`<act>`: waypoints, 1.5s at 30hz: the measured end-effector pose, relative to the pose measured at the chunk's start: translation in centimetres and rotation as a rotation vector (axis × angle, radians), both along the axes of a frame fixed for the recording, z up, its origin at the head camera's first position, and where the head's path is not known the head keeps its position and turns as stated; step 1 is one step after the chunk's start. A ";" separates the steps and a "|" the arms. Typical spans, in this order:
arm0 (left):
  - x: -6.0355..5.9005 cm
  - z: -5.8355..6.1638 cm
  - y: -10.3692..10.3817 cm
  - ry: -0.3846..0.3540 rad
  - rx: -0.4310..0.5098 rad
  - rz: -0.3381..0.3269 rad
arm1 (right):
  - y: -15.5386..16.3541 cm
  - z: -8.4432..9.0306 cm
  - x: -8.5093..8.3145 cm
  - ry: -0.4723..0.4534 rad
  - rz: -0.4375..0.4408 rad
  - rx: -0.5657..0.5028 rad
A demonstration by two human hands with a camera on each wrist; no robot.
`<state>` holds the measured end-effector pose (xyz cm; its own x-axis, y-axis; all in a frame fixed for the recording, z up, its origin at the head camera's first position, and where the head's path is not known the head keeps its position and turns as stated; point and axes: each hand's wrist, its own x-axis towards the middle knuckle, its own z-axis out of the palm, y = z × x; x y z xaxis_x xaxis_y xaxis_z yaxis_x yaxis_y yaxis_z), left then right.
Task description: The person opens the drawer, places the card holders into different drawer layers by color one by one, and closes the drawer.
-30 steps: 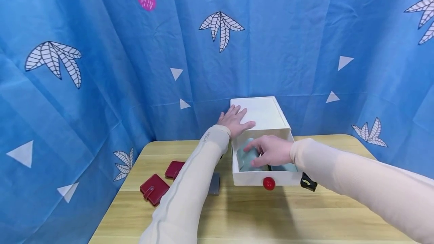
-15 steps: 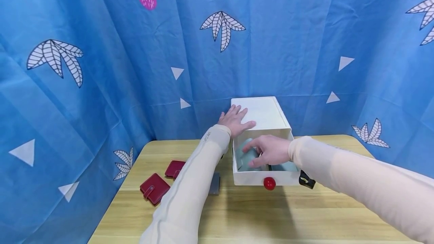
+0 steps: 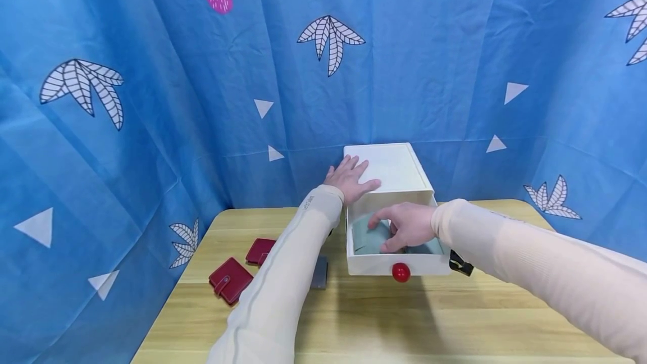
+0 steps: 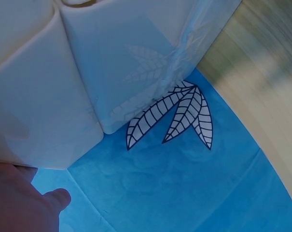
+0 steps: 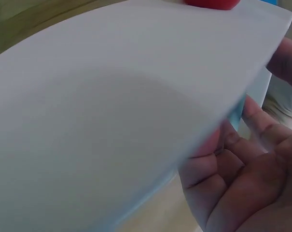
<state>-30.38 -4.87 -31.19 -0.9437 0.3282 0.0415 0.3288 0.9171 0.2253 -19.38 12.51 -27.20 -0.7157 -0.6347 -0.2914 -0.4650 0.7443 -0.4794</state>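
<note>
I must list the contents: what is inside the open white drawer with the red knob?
The white drawer holds a grey-green flat item, pressed by the right hand. Anything beneath the hand is hidden.

So the only real difference is inside the drawer [image 3: 399, 263]. The right hand [image 3: 404, 224] has sunk a bit lower into it over the last second and slid slightly toward the back, fingers now lying over the pale grey-green wallet [image 3: 368, 234]. That wallet was propped up at a tilt against the left inner wall a second ago, one rounded edge sticking up; now it lies flatter on the drawer floor (the right wrist view is too close and blurry to add much). The black strap [image 3: 461, 263] at the right wrist has moved up a touch along the drawer's front corner.
</note>
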 end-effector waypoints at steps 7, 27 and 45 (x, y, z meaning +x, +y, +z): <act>0.1 -0.1 0.0 -0.004 0.005 0.005 | -0.2 0.2 0.2 0.004 -0.011 0.085; 0.2 0.1 0.0 0.022 0.005 -0.015 | -1.1 -0.4 0.2 0.101 0.026 0.188; -0.2 -0.2 0.1 0.005 0.009 -0.005 | -1.3 0.7 0.1 0.017 0.060 0.285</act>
<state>-30.54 -4.80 -31.41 -0.9419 0.3323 0.0490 0.3343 0.9135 0.2320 -19.27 11.16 -26.55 -0.6858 -0.5701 -0.4524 -0.5181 0.8190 -0.2468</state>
